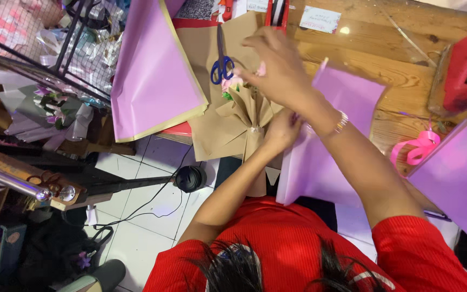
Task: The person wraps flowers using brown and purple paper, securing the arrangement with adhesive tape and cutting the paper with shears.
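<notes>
Gripping one kraft-wrapped bouquet [244,116], left hand [282,132] closed; right hand [277,67] loosely open above; three lilac sheets [152,70]; one scissors [221,62].

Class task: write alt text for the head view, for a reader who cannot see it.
Two hands wrap a small bouquet in brown paper at a wooden table: the left hand grips its stem, the right hand reaches over the top. Purple paper and blue scissors lie nearby.
</notes>
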